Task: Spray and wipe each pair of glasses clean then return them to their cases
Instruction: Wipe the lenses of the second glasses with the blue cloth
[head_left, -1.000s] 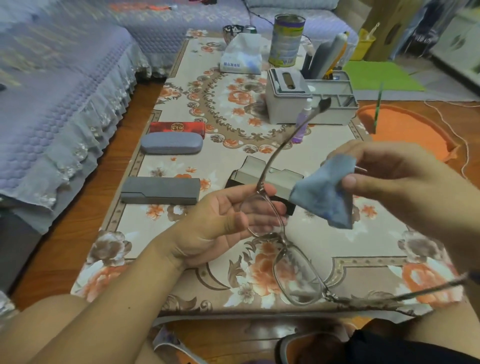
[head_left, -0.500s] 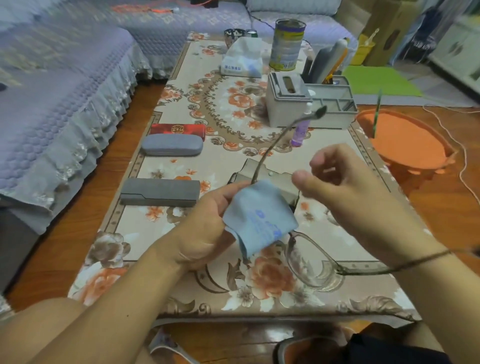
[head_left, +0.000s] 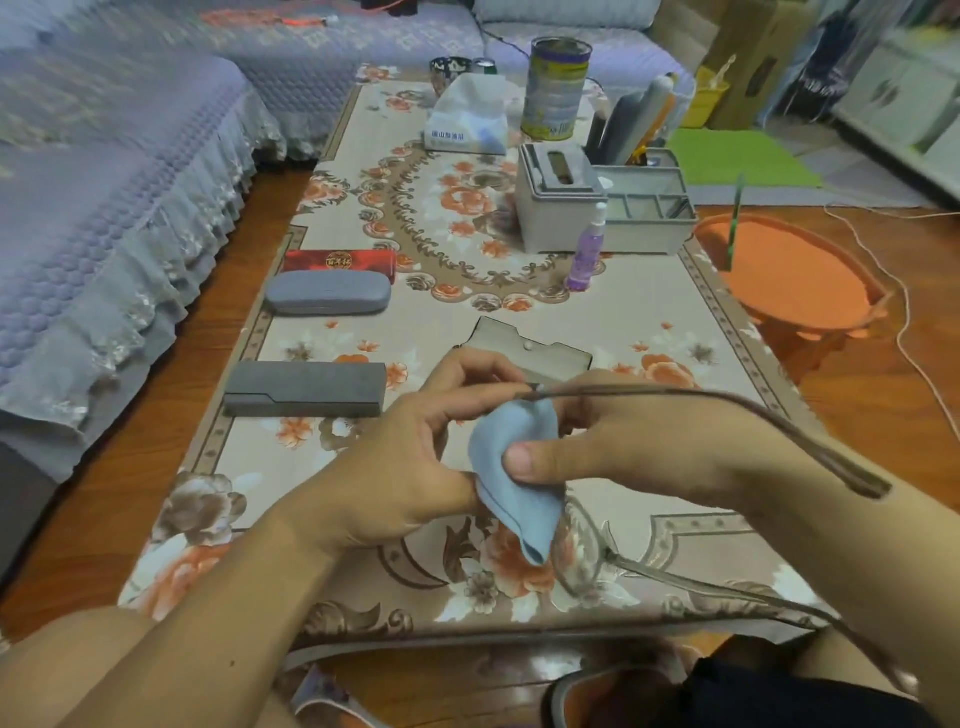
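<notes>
In the lower middle of the frame both hands meet over the flowered worktop (head_left: 649, 312). The right hand (head_left: 639, 441) pinches a light blue cleaning cloth (head_left: 511, 483) between thumb and curled fingers, the thumb pressed flat on the cloth. The left hand (head_left: 415, 457) has its fingers curled round the glasses (head_left: 597, 551) at the front of the frame, next to the cloth; one temple arm sweeps out over the right wrist toward the right edge, the other runs down toward the lower right corner, and one clear lens shows just below the cloth.

Just above the hands lies an open grey glasses case (head_left: 524, 348), partly hidden by the fingers. To the left of it sits a closed dark grey box case (head_left: 306, 389); higher up on the left lie a rounded blue-grey case (head_left: 327, 292) and a red case (head_left: 337, 260), side by side. A purple spray bottle (head_left: 587, 249) stands upright in the centre right, just in front of a grey desk organiser (head_left: 602, 208).
</notes>
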